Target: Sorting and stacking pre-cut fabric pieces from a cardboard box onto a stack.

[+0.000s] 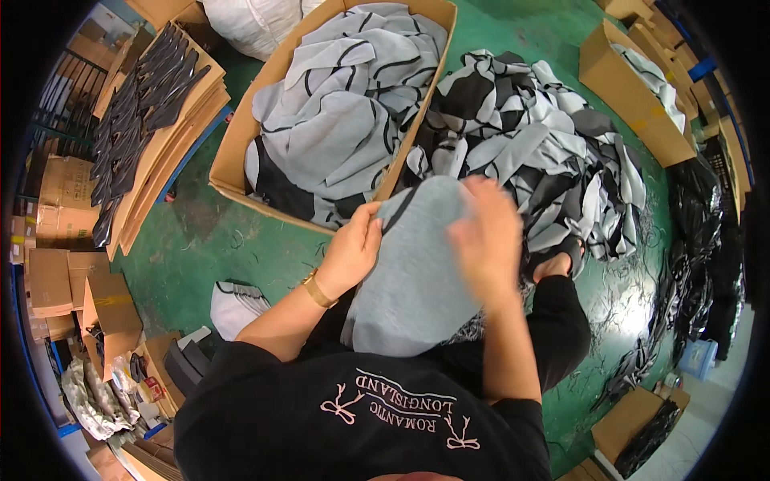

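Observation:
A grey fabric piece (417, 276) with a black strip along its upper left edge lies across my lap. My left hand (353, 248), with a gold watch on its wrist, is closed on the left edge of this piece, thumb on top. Over the right edge of the cloth is my right hand (491, 240); motion smears its fingers, and whether it grips the cloth cannot be made out. Just beyond my hands stands a large cardboard box (277, 215) full of similar grey pieces (329, 132) with black edging.
A loose heap of grey and black pieces (533, 144) lies on the green floor (192, 264), right of the box. Black shaped parts (148, 112) cover stacked cardboard at left. A folded grey bundle (238, 309) sits by my left elbow. Black plastic wrapping (698, 240) lines the right side.

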Demonstrator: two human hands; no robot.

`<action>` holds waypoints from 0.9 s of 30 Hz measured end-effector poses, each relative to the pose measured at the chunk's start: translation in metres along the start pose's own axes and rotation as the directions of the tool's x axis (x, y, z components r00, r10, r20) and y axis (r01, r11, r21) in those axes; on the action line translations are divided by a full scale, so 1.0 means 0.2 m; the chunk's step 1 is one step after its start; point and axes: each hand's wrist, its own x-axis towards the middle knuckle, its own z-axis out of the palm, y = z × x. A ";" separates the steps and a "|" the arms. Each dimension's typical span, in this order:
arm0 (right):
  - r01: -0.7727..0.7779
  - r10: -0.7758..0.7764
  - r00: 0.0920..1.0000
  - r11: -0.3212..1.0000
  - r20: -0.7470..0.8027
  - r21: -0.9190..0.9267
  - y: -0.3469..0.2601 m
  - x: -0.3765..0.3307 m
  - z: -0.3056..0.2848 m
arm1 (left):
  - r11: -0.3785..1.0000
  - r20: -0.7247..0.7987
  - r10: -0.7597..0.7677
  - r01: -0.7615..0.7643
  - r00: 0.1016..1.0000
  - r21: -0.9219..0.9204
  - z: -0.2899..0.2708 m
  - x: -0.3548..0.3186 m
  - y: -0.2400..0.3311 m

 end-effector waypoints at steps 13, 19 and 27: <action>0.084 -0.080 0.950 0.997 0.301 -0.001 -0.24 -0.08 0.10 | 0.611 0.052 -0.267 0.127 0.962 0.781 -0.20 1.25 -0.90; 0.110 -0.105 0.962 0.994 0.252 -0.004 -0.25 -0.08 0.11 | 0.778 0.317 -0.391 0.127 0.864 0.615 -0.31 0.94 -0.99; 0.195 -0.197 0.957 0.980 0.214 0.031 -0.31 -0.13 0.08 | 0.828 0.516 -0.314 0.495 0.797 -0.262 -0.56 0.48 -0.37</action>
